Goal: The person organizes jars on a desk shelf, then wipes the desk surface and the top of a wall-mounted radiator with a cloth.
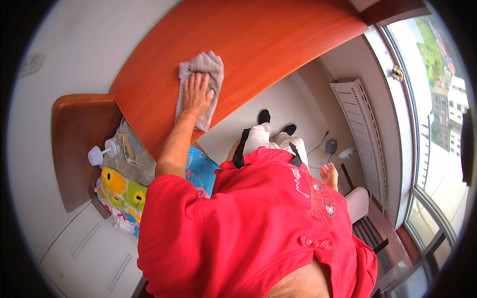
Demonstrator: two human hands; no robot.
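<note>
My left hand [197, 93] holds a folded grey-beige cloth [207, 65] down against a reddish-brown wooden tabletop [268, 41]. Its palm faces down, with the fingers stretched forward over the fabric and the thumb at the right side. Part of the cloth bunches up beyond the fingertips, and one end reaches the table's near edge. A thin red cord circles that wrist. Low at my right side hangs my right hand [329, 174], holding nothing, its fingers slightly bent and partly hidden by my red top.
Left of the table stands a brown wooden chair [80, 149] bearing a white plastic object [100, 153] and a colourful patterned cloth [121, 190]. White drawers [87, 249] are behind it. At right are a radiator [359, 130], a cable [318, 143] on the floor and a window [428, 93].
</note>
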